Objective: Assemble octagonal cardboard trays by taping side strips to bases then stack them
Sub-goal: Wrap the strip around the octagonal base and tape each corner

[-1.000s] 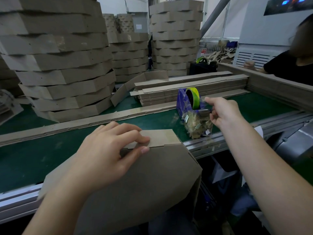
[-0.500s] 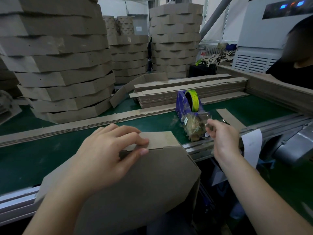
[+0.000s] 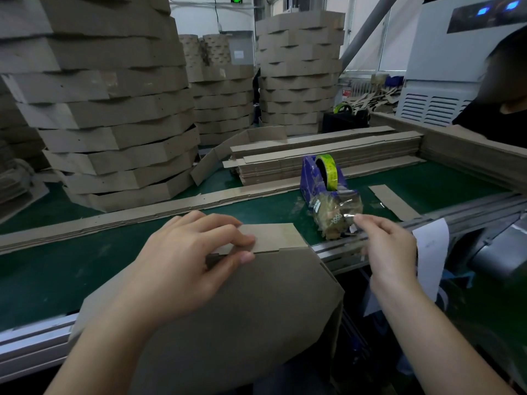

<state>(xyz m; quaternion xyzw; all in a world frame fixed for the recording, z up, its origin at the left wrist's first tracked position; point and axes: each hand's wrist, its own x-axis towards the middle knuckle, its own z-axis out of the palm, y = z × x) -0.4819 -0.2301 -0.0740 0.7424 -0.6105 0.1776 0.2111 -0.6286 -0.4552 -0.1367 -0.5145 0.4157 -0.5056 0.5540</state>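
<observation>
An octagonal cardboard tray (image 3: 251,315) lies upside down across the near rail of the green belt. My left hand (image 3: 182,260) pinches its side strip (image 3: 273,236) against the base at the far edge. My right hand (image 3: 387,246) pinches a piece of clear tape (image 3: 349,216) just in front of the blue tape dispenser (image 3: 315,178), which carries a yellow-green roll and wads of old tape at its front.
Tall stacks of finished trays (image 3: 114,115) stand at the back left and centre. Flat side strips (image 3: 328,156) lie piled behind the dispenser, and a long strip (image 3: 128,216) runs along the belt. Another person (image 3: 499,109) sits at the far right.
My right hand has drawn back from the dispenser towards me, pulling clear tape with it. My left hand has stayed on the tray's strip.
</observation>
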